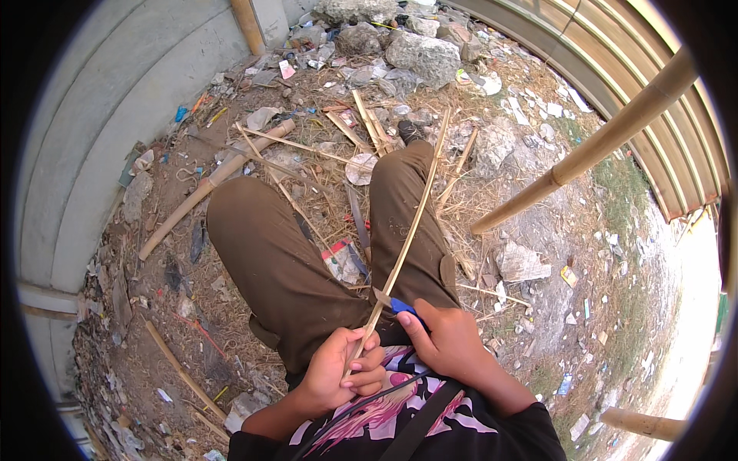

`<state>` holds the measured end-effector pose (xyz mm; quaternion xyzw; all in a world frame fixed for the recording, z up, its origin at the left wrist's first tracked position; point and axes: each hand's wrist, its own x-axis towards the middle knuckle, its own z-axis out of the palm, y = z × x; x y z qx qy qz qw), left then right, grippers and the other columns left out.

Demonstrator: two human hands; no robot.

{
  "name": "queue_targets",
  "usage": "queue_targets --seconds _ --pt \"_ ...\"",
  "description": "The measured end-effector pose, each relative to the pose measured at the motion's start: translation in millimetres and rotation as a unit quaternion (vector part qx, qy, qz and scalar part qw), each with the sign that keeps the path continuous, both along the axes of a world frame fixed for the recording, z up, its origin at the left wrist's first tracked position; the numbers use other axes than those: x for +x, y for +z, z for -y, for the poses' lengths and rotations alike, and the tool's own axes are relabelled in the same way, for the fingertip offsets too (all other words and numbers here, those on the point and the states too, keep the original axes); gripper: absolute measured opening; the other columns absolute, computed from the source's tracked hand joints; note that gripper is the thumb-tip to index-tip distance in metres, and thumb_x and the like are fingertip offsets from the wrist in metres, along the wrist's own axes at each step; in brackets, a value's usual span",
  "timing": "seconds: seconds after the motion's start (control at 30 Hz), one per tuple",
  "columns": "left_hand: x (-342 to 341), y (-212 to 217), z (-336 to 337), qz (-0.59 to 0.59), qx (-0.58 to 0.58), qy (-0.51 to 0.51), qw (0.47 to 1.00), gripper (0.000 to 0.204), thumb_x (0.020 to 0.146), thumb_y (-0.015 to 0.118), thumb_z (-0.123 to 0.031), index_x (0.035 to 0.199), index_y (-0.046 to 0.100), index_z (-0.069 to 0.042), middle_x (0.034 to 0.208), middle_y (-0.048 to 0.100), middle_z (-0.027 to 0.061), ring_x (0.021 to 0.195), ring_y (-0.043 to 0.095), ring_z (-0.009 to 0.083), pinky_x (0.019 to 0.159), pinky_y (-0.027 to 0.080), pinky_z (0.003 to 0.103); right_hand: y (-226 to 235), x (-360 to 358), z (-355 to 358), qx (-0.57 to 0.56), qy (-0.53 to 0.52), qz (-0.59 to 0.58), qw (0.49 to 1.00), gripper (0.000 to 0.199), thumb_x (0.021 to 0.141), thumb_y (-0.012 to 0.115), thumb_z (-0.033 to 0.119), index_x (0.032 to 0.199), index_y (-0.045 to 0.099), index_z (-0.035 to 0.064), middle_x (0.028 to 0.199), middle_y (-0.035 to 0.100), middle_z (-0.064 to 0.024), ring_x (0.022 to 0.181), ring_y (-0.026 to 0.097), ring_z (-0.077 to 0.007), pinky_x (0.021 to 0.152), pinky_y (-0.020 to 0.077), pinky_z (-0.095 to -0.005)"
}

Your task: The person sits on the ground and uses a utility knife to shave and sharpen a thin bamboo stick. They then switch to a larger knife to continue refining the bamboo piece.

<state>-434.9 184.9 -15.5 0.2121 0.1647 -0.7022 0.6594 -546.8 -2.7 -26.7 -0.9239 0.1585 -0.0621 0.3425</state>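
Note:
My left hand [342,370] is closed around the near end of a long thin bamboo strip [413,223], which runs up and away over my right thigh. My right hand [447,339] grips a knife with a blue handle [401,306]; its small blade [381,297] rests against the strip just above my left hand. I am seated, and my brown trousers [284,269] fill the middle of the view.
A large blade [358,219] lies on the ground between my legs. Cut bamboo strips [369,123] and a bamboo pole [207,184] lie ahead among litter and rocks [423,54]. A thick bamboo pole [600,142] slants at right; a concrete wall [115,115] curves at left.

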Motion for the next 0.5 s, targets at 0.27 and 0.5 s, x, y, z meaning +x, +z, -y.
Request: queue_targets --seconds 0.27,0.5 --pt "-2.6 6.8 1.9 0.042 0.052 -0.022 0.998 0.026 0.103 0.036 -0.034 0.087 0.044 -0.016 0.059 0.032 -0.0057 0.043 0.026 0.0078 0.051 0.028 0.027 -0.7 -5.2 -6.2 -0.053 0.076 0.039 0.995 0.044 0.097 0.06 0.045 0.074 0.054 0.0083 0.052 0.057 -0.0107 0.045 0.06 -0.031 0.04 0.0436 -0.042" --pt "-2.9 4.6 -1.6 0.043 0.055 -0.024 0.997 0.027 0.103 0.035 -0.034 0.086 0.042 -0.016 0.058 0.031 -0.0064 0.043 0.024 0.0074 0.05 0.027 0.026 -1.2 4.2 5.0 -0.082 0.049 -0.019 0.995 0.045 0.096 0.061 0.046 0.071 0.054 0.0088 0.051 0.055 -0.0101 0.044 0.059 -0.0316 0.04 0.0424 -0.0421"
